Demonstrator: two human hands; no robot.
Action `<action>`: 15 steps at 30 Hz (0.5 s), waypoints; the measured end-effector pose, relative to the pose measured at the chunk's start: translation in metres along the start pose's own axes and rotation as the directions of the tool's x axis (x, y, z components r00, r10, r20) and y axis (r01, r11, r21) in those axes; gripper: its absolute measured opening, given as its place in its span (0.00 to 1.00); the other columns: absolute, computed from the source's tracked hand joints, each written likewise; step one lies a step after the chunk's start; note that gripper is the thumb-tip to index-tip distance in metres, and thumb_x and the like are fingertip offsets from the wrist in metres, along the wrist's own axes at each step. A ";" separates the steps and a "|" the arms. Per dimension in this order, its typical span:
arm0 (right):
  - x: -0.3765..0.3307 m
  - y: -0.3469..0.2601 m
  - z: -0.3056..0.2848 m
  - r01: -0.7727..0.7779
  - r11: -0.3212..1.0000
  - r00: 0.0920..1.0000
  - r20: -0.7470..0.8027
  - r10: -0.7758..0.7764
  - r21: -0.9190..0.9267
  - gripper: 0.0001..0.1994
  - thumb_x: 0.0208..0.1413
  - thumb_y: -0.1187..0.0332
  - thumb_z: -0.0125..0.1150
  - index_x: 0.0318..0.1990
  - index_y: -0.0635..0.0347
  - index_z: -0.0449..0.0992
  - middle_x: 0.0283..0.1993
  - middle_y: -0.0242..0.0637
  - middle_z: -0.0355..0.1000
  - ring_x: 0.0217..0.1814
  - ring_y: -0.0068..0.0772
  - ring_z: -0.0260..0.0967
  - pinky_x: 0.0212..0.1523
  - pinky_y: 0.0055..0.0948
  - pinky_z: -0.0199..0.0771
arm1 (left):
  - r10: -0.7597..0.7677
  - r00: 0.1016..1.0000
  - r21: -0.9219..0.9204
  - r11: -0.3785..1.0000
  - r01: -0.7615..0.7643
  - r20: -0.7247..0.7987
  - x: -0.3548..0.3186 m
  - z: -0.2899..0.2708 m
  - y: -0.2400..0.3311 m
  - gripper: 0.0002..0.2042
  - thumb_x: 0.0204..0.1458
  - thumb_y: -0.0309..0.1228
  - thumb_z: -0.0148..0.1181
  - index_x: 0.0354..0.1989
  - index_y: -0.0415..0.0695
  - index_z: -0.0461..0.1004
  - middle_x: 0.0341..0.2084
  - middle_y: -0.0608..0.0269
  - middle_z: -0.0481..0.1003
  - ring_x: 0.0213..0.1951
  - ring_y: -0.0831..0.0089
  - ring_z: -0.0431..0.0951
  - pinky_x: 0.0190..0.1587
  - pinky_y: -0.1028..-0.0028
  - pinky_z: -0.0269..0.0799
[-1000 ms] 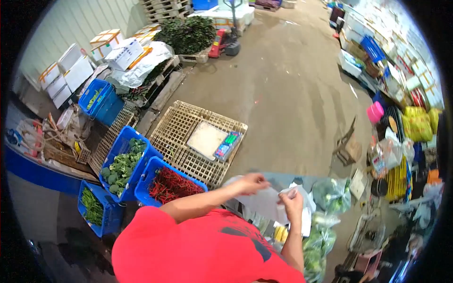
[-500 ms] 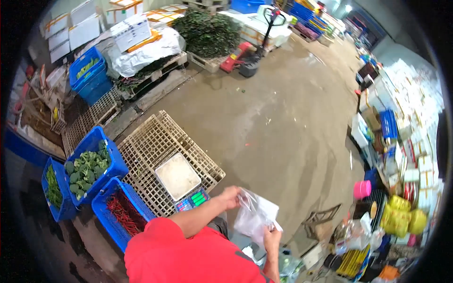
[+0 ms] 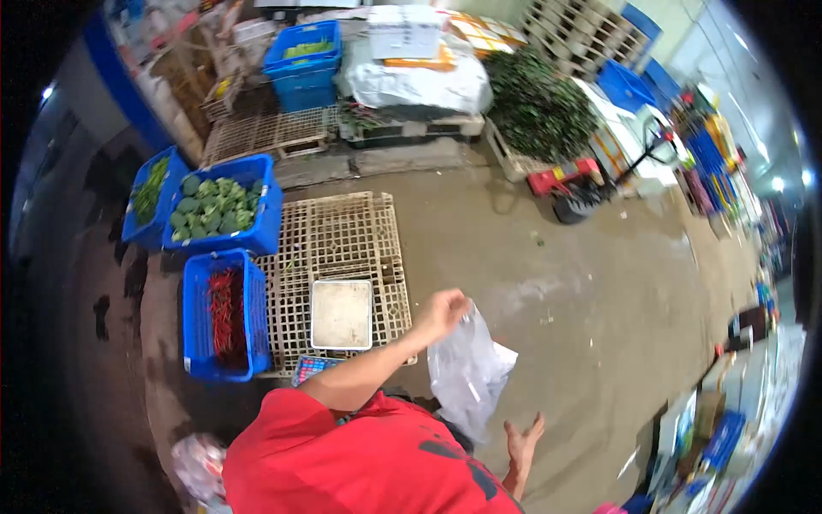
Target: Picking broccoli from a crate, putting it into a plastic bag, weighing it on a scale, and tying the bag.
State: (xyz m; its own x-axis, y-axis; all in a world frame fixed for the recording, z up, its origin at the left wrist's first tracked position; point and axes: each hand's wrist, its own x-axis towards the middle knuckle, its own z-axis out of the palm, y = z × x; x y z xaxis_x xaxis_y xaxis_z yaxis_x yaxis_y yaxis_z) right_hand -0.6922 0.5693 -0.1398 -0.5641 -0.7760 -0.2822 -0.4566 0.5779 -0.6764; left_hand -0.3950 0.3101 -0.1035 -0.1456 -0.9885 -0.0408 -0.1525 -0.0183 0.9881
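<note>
At far left, a blue crate (image 3: 142, 237) holds slender green vegetables (image 3: 151, 190). Just beside it, a second blue crate (image 3: 270, 214) carries broccoli (image 3: 214, 208), near the far left corner of the plastic pallet (image 3: 342, 227). A third blue crate (image 3: 257, 317), with red chillies (image 3: 225, 313), stands along the pallet's left edge. A weighing scale (image 3: 341, 314) rests toward its near edge. Past the right edge, the left hand (image 3: 443, 314) grasps a clear plastic bag (image 3: 467, 373) by its top; the bag hangs above the wet floor (image 3: 548, 283). A white flat piece (image 3: 507, 354) shows at its right side. The right hand (image 3: 522, 441) is released, fingers spread, apart from the bag. Farther off stands a red pallet truck (image 3: 561, 176).
</note>
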 end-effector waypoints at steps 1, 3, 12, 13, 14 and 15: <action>0.038 -0.010 -0.001 0.199 0.972 0.979 0.018 -0.203 0.126 0.49 0.46 0.67 0.73 0.73 0.65 0.48 0.72 0.54 0.50 0.69 0.49 0.57 0.67 0.45 0.61 | 0.069 0.997 0.069 0.995 -0.070 0.018 -0.001 0.010 0.014 0.11 0.60 0.34 0.60 0.31 0.38 0.77 0.18 0.58 0.75 0.23 0.75 0.73 0.28 0.67 0.69; 0.099 -0.091 0.001 0.256 0.912 0.898 0.269 -0.347 0.319 0.51 0.45 0.65 0.76 0.74 0.64 0.48 0.72 0.52 0.51 0.69 0.51 0.57 0.68 0.45 0.61 | 0.054 0.997 0.120 0.991 -0.060 0.058 -0.001 0.038 0.034 0.13 0.59 0.37 0.61 0.30 0.38 0.77 0.19 0.52 0.76 0.23 0.69 0.77 0.27 0.65 0.68; 0.271 -0.246 0.041 0.444 0.858 0.529 0.697 -0.483 0.258 0.10 0.55 0.74 0.57 0.43 0.63 0.77 0.31 0.48 0.75 0.33 0.56 0.73 0.35 0.44 0.75 | -0.022 0.989 0.532 0.841 0.097 -0.145 0.046 0.057 0.108 0.15 0.52 0.39 0.66 0.42 0.42 0.75 0.32 0.49 0.78 0.37 0.47 0.79 0.40 0.54 0.74; 0.286 -0.255 0.054 0.461 0.847 0.556 0.659 -0.507 0.263 0.10 0.54 0.76 0.54 0.43 0.63 0.77 0.31 0.49 0.75 0.31 0.59 0.73 0.33 0.44 0.74 | 0.044 0.988 0.577 0.815 0.050 -0.147 0.044 0.045 0.103 0.16 0.51 0.35 0.66 0.45 0.42 0.74 0.37 0.49 0.76 0.41 0.47 0.78 0.43 0.54 0.73; 0.297 -0.268 0.066 0.781 0.540 0.364 0.475 -0.801 0.313 0.08 0.54 0.77 0.52 0.38 0.67 0.77 0.21 0.44 0.64 0.23 0.36 0.68 0.26 0.37 0.68 | 0.113 0.985 0.600 0.800 -0.014 -0.127 0.045 0.032 0.090 0.18 0.50 0.31 0.66 0.49 0.42 0.72 0.41 0.48 0.75 0.46 0.48 0.76 0.47 0.55 0.72; 0.308 -0.281 0.076 0.785 0.533 0.342 0.496 -0.798 0.316 0.08 0.54 0.77 0.52 0.38 0.67 0.77 0.21 0.44 0.64 0.23 0.36 0.68 0.26 0.37 0.68 | 0.129 0.979 0.654 0.756 0.008 -0.161 0.047 0.024 0.071 0.18 0.49 0.27 0.64 0.50 0.41 0.71 0.44 0.48 0.73 0.49 0.47 0.74 0.49 0.56 0.71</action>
State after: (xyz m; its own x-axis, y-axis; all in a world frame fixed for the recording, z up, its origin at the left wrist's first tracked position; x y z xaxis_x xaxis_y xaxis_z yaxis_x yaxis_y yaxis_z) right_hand -0.6857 0.1484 -0.0880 0.5126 -0.8521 0.1057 -0.4684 -0.3807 -0.7973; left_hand -0.4361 0.2660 -0.0391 -0.0052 -0.9938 0.1109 -0.7558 0.0766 0.6503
